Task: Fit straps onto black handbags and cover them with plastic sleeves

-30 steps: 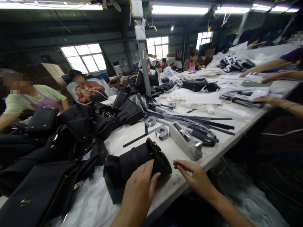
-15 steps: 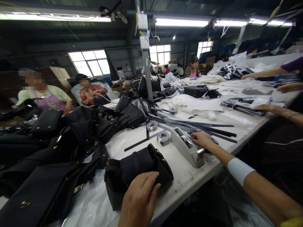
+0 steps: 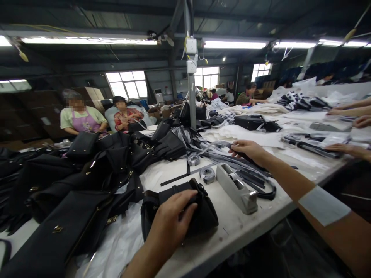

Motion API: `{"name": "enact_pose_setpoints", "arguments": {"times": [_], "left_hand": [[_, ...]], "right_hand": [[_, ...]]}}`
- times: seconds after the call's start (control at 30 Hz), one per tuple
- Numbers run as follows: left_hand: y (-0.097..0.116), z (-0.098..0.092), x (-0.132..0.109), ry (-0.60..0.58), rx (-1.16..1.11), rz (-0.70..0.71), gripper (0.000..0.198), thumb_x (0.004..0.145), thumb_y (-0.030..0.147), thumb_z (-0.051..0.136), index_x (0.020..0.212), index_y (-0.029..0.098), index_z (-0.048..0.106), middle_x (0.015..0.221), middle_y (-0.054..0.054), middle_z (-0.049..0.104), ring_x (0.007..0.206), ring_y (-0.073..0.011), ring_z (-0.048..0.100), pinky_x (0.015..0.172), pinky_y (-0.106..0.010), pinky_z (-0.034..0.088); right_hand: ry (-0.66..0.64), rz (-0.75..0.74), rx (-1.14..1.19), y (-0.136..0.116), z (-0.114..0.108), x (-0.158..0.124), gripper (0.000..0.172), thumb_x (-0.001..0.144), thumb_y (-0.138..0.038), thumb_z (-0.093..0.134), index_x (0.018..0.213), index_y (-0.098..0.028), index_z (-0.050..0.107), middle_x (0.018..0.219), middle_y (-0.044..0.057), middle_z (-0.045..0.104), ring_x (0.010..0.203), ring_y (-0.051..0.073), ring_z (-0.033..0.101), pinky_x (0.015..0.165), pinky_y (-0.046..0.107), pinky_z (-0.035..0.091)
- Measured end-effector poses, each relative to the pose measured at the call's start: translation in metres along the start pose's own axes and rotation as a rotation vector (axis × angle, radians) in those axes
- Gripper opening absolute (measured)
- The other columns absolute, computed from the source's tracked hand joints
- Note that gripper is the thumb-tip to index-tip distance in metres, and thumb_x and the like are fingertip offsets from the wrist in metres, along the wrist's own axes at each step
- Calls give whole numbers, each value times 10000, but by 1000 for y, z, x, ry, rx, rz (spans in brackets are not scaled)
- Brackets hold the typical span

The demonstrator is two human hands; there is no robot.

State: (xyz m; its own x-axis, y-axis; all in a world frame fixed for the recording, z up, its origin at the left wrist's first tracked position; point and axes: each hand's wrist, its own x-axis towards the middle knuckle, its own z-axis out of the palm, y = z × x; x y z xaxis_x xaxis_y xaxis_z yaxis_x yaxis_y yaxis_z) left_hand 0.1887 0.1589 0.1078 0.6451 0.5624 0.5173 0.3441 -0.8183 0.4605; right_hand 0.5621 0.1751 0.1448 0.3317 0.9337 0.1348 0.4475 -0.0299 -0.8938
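Observation:
A small black handbag (image 3: 203, 216) sits at the table's front edge. My left hand (image 3: 176, 212) grips its top, with fingers curled over the flap and the thumb on the near side. My right hand (image 3: 246, 150) reaches across the table, its fingers closed on a long strap wrapped in clear plastic (image 3: 214, 145). Below that hand lie more black straps (image 3: 249, 177), some in plastic. Between my hands stands a grey tape dispenser (image 3: 236, 189). Beside it rests a coiled wrapped strap (image 3: 207, 175), and another coil (image 3: 193, 159) lies farther back.
Black bags (image 3: 72, 220) with metal clasps are heaped on the left. A metal post (image 3: 191, 92) with sockets rises behind the straps. Co-workers sit across the table, and another person's hands (image 3: 348, 148) work at the right. White sheets (image 3: 246, 137) cover the table farther back.
My right hand has risen from beside the tape dispenser and moved farther back, lifting a wrapped strap. My left hand stays on the handbag. The head view has shifted.

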Motion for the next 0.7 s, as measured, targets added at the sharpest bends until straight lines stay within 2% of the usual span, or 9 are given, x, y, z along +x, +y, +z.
{"name": "enact_pose_setpoints", "arguments": {"times": [0.1,0.2,0.27,0.33,0.4,0.47,0.6,0.67,0.7], "left_hand": [[3,-18,40,61,-72,-16,363,990,276,508,1346,246,571,1322,-88,654,1225,-242,611,1032,-407,507],[4,-27,82,53,-219,85,429,1004,372,474,1401,215,516,1453,-111,544,1336,-251,506,1108,-415,419],[1,-31,105,-109,-349,151,435,1029,432,380,1289,168,608,1331,-124,628,1254,-238,566,1080,-388,431],[-3,-38,121,-338,-443,179,530,1025,501,333,1082,119,696,1016,-108,723,964,-198,674,882,-320,529],[-6,-54,130,-451,-435,188,520,990,533,422,939,105,714,759,-42,681,693,-136,631,647,-238,507],[-4,-80,134,-392,-325,233,414,943,489,553,907,114,721,681,1,639,597,-96,564,547,-195,431],[26,-151,118,-64,186,438,292,885,407,664,824,136,757,661,4,668,620,-86,594,593,-184,424],[49,-183,93,93,510,471,403,911,467,583,829,116,765,712,-17,700,725,-111,655,704,-220,463],[59,-195,76,153,588,420,512,965,482,431,874,99,758,769,-21,707,850,-128,680,771,-249,471]], "right_hand": [[-131,-75,116,-45,25,-35,485,703,-614,764,888,-185,637,890,80,764,667,155,666,619,271,536],[-308,-146,152,-81,47,-77,401,770,-539,758,918,-174,682,845,64,760,667,148,667,637,264,540],[-361,-204,138,-98,54,-98,342,810,-496,744,905,-169,710,835,57,753,665,143,670,651,262,547],[-354,-256,101,-108,54,-111,307,836,-474,730,919,-178,727,842,48,749,673,144,678,657,258,554],[-314,-300,38,-110,51,-117,285,859,-463,712,947,-192,736,844,39,749,691,144,686,667,252,557],[-260,-325,-21,-108,50,-119,285,873,-470,696,953,-200,741,824,36,749,699,149,691,668,251,559],[-184,-348,-5,-110,57,-122,333,847,-510,709,990,-211,742,811,43,756,690,170,702,666,281,581],[-182,-365,30,-114,65,-123,347,814,-532,732,955,-217,758,808,50,760,696,182,704,683,301,593],[-187,-369,56,-116,70,-124,351,797,-547,742,919,-219,768,795,54,760,697,188,703,688,308,596]]}}
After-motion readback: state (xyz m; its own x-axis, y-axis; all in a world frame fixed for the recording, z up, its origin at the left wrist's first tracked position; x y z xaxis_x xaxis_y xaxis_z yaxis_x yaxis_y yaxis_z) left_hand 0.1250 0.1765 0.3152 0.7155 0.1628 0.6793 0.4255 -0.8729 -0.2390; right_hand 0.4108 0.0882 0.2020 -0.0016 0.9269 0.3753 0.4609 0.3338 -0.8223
